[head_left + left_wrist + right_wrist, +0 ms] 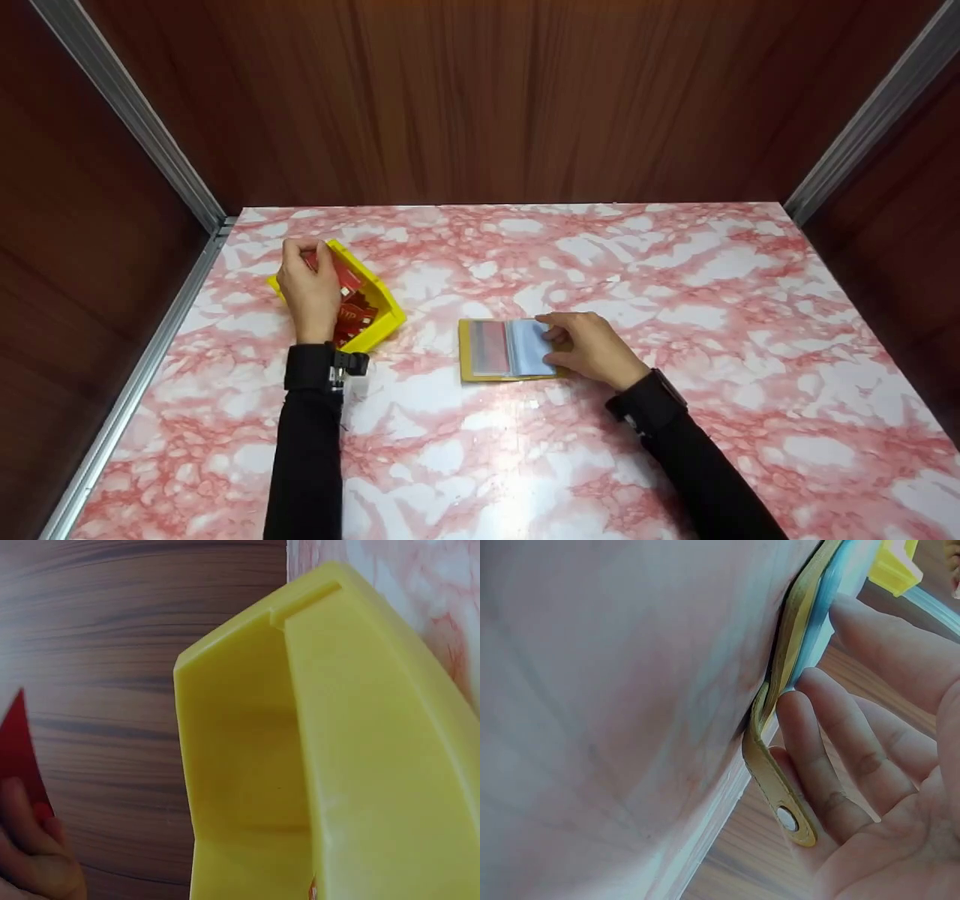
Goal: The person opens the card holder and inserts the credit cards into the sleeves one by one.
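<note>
At yellow bin (376,337): left hand (309,292) is pinching a red card (15,750).
Right of yellow bin: card holder (489,351) is lying open.
Holder edge away from bin: right hand (592,346) is gripping sleeves (529,349).

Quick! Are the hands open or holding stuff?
Left hand: closed, holding a red card.
Right hand: at the edge of the open card holder; can't tell whether it's gripping.

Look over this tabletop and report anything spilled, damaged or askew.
Nothing looks spilled or damaged. Only the yellow bin stands askew, turned at an angle to the back edge of the table, and the red cards inside overlap unevenly. The open card holder lies roughly square to that edge.
</note>
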`<state>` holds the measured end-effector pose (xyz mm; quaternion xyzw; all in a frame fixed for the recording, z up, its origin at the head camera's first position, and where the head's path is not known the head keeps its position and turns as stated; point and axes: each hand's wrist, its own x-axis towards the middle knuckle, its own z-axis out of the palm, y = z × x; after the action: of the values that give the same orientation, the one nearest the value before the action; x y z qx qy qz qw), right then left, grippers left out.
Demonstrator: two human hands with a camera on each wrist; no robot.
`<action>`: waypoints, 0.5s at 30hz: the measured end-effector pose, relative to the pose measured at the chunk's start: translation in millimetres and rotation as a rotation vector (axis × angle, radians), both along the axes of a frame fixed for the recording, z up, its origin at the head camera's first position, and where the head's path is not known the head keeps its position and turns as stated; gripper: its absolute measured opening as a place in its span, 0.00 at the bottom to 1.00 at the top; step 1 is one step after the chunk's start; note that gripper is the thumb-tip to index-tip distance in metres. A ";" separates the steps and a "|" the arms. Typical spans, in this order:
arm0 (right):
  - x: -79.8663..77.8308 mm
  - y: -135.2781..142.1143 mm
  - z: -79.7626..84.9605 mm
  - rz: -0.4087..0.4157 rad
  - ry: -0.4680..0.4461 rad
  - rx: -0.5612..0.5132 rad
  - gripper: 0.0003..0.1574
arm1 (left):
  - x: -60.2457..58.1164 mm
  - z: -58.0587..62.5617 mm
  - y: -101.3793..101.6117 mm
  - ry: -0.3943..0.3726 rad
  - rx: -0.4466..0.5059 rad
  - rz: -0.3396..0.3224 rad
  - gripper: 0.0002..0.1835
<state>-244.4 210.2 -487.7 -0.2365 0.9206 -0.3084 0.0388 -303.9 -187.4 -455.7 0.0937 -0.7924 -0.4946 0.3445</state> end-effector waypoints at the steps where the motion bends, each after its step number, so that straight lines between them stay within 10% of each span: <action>1: 0.0 0.0 -0.2 -0.001 0.001 -0.001 0.39 | -0.3 -0.2 -0.2 0.001 0.003 0.002 0.09; 15: 0.1 -0.7 -0.6 -0.008 0.000 -0.003 0.37 | 0.7 1.1 -1.6 0.057 0.253 -0.065 0.31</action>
<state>-244.3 209.4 -488.4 -0.2328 0.9210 -0.3100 0.0374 -303.2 -189.0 -454.6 0.0964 -0.7162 -0.6040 0.3361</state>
